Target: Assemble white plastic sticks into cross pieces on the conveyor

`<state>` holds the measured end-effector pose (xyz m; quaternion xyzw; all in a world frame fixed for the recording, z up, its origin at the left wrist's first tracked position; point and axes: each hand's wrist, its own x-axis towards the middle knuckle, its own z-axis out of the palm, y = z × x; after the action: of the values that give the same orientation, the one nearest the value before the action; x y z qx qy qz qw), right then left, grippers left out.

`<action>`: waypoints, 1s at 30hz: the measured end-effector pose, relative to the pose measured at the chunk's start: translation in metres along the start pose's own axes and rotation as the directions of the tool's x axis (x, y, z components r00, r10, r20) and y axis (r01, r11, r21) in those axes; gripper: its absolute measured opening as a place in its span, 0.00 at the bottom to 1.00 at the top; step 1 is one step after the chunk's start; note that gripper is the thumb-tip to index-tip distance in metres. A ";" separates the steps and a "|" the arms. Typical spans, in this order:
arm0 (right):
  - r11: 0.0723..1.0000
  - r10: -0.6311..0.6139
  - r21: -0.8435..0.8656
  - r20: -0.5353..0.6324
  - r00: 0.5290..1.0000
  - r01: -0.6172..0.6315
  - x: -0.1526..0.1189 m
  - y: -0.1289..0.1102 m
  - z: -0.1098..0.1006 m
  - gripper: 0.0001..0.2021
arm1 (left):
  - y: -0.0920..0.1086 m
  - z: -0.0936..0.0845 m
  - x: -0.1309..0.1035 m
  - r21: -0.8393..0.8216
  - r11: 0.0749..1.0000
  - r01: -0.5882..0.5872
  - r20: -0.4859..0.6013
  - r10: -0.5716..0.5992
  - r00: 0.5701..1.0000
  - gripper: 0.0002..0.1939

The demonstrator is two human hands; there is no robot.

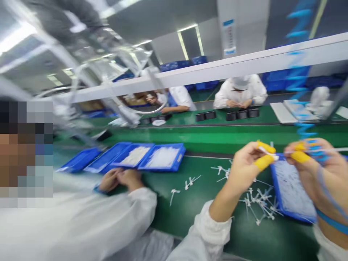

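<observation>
Between the yellow-cotted fingers (pixel 263 164) of the left hand (pixel 241 168), a small white plastic part (pixel 275 157) is being pinched at the tips. Just apart from them, the right hand (pixel 315 168) is standing with bent fingers; their grip is not showing clearly. A coiled blue hose (pixel 300 96) is hanging beside it. Below the fingers, white tailed pieces (pixel 258 203) are lying beside a blue plastic tray (pixel 278 197). A slipping fingertip pinch could be dropping the part among these pieces; a swinging hose could be snagging the right fingers.
</observation>
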<state>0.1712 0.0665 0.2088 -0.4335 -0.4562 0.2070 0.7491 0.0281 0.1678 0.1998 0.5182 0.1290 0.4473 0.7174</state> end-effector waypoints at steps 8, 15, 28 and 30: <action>0.963 0.156 0.202 0.126 0.980 -0.179 0.019 0.010 0.022 0.14 | -0.008 -0.013 0.005 0.040 0.999 -0.022 -0.166 0.029 0.986 0.20; 0.934 0.194 0.274 0.153 0.969 -0.230 0.025 0.027 0.019 0.16 | -0.013 -0.015 0.009 0.104 0.994 -0.040 -0.253 0.065 0.965 0.20; 0.866 0.233 0.404 0.198 0.952 -0.295 0.026 0.032 0.023 0.15 | -0.018 -0.014 0.010 0.132 0.990 -0.049 -0.272 0.083 0.959 0.22; 0.862 0.228 0.414 0.196 0.954 -0.292 0.026 0.033 0.024 0.15 | -0.018 -0.014 0.009 0.139 0.989 -0.050 -0.261 0.086 0.961 0.21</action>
<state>0.1667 0.1135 0.1996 -0.2957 -0.3865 0.4335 0.7585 0.0332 0.1831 0.1811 0.5033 0.2354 0.5280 0.6422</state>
